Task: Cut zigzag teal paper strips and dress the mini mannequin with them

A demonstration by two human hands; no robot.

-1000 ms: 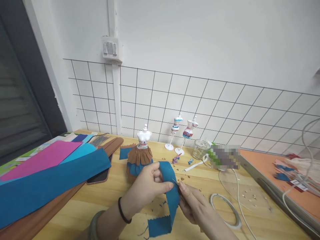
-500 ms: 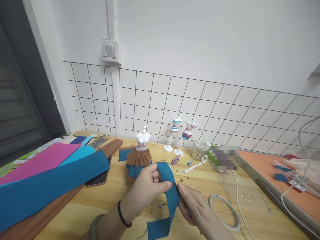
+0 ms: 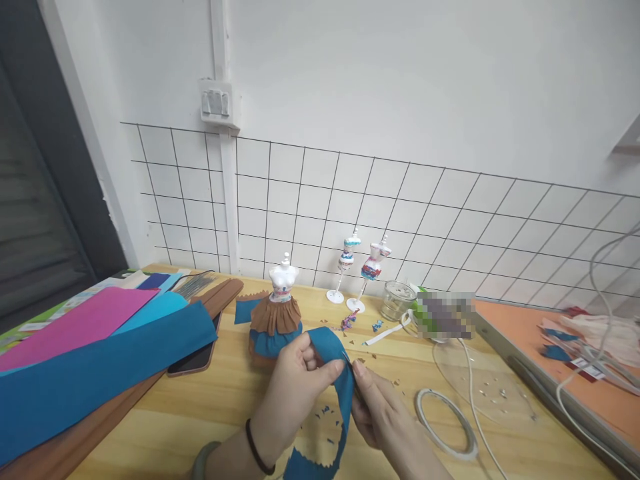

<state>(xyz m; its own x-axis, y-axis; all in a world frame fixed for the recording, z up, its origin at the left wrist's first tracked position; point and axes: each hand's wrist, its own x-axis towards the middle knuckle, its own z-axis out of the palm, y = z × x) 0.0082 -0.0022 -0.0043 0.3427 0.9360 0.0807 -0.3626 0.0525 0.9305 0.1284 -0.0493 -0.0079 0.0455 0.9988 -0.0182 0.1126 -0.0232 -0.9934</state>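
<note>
A blue crepe-paper strip [image 3: 327,343] is pinched in my left hand [image 3: 295,380], thumb on top and fingers curled behind. It arches over and hangs down to the table, where its lower end [image 3: 307,463] shows a zigzag edge. My right hand [image 3: 383,407] closes on a thin pointed metal tool [image 3: 346,358] whose tip touches the strip's right edge beside my left thumb. Fingers hide the rest of that tool, so its kind is unclear. Just behind my left hand stands a small white dress form [image 3: 283,277] in a tiered brown and blue ruffled skirt [image 3: 275,317].
Folded crepe-paper sheets [image 3: 110,360] lie at left over a phone [image 3: 193,360]. Two small mannequins [image 3: 371,267] and a glass jar [image 3: 397,301] stand behind. At right are a tape roll [image 3: 447,425], a white cable [image 3: 473,387] and an orange board [image 3: 505,320]. Paper scraps [image 3: 325,417] dot the table.
The strip's lower part has swung left and curls more, and the tool tip sits slightly higher along its edge. Both hands keep their hold. The view has shifted slightly.
</note>
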